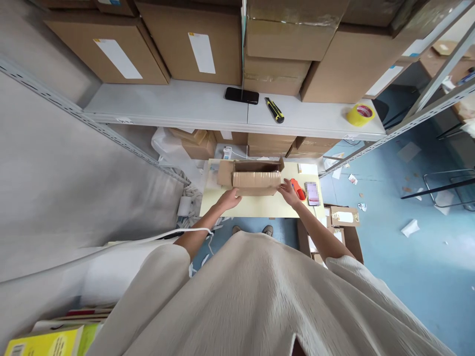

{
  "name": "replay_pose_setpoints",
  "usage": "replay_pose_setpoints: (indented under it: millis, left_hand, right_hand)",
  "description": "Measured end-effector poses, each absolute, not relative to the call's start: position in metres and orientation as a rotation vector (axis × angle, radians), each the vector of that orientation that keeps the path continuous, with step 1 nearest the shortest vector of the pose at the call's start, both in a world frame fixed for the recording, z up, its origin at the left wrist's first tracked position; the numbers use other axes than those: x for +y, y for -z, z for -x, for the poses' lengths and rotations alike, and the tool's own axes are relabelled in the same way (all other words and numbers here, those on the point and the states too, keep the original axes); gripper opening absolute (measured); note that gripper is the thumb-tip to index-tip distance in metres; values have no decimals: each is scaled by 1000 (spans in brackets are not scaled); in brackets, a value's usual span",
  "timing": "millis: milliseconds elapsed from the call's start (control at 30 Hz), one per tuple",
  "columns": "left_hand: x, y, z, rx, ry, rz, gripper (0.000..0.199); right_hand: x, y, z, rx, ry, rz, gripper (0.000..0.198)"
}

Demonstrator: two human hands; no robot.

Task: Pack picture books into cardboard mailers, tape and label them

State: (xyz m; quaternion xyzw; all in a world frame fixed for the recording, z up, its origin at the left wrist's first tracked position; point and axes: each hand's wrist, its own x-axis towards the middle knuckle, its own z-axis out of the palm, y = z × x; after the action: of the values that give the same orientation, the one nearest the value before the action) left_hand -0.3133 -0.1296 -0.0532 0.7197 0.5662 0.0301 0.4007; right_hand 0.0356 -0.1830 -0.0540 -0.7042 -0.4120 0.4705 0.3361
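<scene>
An open cardboard box (256, 191) stands on a pale yellow table (260, 208) in front of me, its flaps up and spread. Inside shows a tan block with a ribbed, shiny surface (257, 179); its kind is hard to make out. My left hand (228, 199) is closed on the box's near left corner, fingers partly hidden behind the cardboard. At the near right corner, my right hand (288, 192) pinches the edge of the box. Just right of that hand lies an orange-red tape dispenser (298, 189), with a phone with a lit screen (312, 193) beside it.
A metal shelf (166, 101) above the table bears large cartons (193, 44), a black phone (241, 95), a yellow-black box cutter (274, 110) and yellow tape (359, 114). A carton of smaller boxes (345, 216) stands right of the table. A white cable (163, 236) crosses at left.
</scene>
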Motion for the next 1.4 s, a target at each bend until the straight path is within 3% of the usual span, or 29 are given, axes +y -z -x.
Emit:
replay_pose_setpoints:
  millis: [167,300,433,633,833,1000,1167,1400]
  left_hand:
    - [-126,26,309,1353,-251,-2024,34]
    - [-111,13,302,1429,-393,-2204,44]
    - [-94,15,294,1532,-313,-2214,52]
    - [-88,18,291,1507,-189,-2219,77]
    - [-113,13,304,1378,-412,-2303,35]
    - [-125,26,318,1286,-286,-2228,37]
    - [-127,50,327,1293,-119,-2206,79]
    - [-127,66,329,1301,-104,-2173,93]
  right_hand:
    - [-188,48,-46,-1141,-892,1903,66]
    - [-181,23,-43,-1358,-642,1801,41]
    - [-168,-2,-31,-1579,-631,1663,31]
    - [-152,-10,-24,-1646,-691,1610,38]
    - [-142,-8,-35,-1660,-675,1617,38]
    - [-137,-3,-29,-1968,-744,1632,30]
    - [-132,5,-17,-2325,-824,1668,32]
    - [-114,3,-28,-2454,-656,1723,73]
